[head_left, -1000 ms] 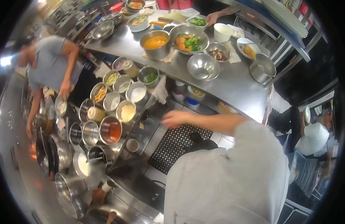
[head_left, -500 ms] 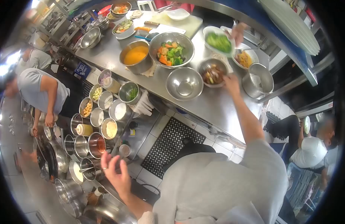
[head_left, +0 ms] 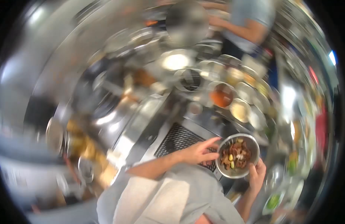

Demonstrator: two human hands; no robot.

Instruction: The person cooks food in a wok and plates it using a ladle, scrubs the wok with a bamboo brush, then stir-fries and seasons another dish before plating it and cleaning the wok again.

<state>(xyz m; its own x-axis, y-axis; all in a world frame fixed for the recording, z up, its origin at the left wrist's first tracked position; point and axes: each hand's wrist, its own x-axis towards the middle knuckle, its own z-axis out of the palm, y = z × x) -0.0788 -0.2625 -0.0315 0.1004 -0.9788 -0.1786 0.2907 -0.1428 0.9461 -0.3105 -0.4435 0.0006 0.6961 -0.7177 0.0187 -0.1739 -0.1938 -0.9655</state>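
My two hands hold a steel bowl of brown meat pieces with bits of yellow and green, low in the picture and close to my body. My left hand grips its left rim with thumb and fingers. At the bowl's lower right edge, my right hand holds it from below. My grey sleeves and chest fill the bottom of the view. The whole picture is smeared by motion.
Several round steel containers of sauces and seasonings, one with orange-red sauce, run diagonally above the bowl. A black perforated floor mat lies under my left arm. A person in a grey shirt works at the top. Blurred pans and pots stand at left.
My head has swung away from the long counter toward the cooking line. My right hand has lifted the bowl of dark meat off the counter, and my left hand has come onto its rim.
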